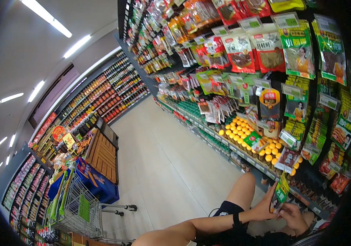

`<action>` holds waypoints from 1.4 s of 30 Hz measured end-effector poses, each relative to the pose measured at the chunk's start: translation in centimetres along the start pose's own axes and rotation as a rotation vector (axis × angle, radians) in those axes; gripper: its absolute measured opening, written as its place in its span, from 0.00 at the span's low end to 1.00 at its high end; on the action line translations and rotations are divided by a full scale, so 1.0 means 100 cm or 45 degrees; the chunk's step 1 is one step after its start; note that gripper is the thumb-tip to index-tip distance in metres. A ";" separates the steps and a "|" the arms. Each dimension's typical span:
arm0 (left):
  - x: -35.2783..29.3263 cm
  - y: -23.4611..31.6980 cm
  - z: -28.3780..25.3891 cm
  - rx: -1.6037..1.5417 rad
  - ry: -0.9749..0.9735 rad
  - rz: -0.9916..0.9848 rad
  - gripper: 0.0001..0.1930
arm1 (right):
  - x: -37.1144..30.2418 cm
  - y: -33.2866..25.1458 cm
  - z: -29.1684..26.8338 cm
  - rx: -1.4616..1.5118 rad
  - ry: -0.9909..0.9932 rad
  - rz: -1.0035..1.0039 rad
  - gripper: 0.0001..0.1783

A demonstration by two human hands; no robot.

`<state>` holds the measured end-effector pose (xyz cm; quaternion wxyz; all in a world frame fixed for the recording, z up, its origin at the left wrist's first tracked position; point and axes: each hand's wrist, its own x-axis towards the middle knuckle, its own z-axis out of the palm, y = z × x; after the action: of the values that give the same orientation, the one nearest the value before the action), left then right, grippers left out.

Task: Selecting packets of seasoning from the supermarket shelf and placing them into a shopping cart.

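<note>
A small green and yellow seasoning packet (281, 189) is held upright, slightly tilted, in front of the lower shelf at the right. My left hand (262, 210), with a black band on its wrist, grips the packet's left side. At its bottom edge, the fingers of my right hand (293, 217) are closed on the packet too; part of those fingertips is hidden. Just beyond the packet, a dark red and white bag (287, 160) lies over yellow-capped jars (269, 152). A green and red packet (256, 141) rests on the same jars.
Hanging seasoning bags (298, 53) fill the rack close on my right. The shelf edge (241, 153) runs away along the aisle floor (159, 156). To the left stand a shopping cart (81, 207) and a slatted wooden display (101, 158). My bent knee (243, 186) is beside the shelf.
</note>
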<state>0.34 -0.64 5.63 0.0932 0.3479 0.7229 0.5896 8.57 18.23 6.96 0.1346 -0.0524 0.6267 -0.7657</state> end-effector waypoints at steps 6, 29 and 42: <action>0.003 0.037 -0.004 0.126 0.005 0.084 0.62 | 0.012 0.038 -0.010 0.460 0.015 0.087 0.24; 0.033 0.033 -0.021 0.181 0.069 0.191 0.59 | 0.004 0.000 -0.002 0.095 0.053 -0.040 0.34; 0.150 -0.010 -0.042 0.500 0.251 0.238 0.46 | 0.009 -0.012 -0.019 -0.390 0.012 -0.148 0.22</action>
<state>-13.45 5.22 10.06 -0.1024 0.3655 0.7940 0.4749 7.07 19.99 7.69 0.0775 -0.1048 0.7328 -0.6679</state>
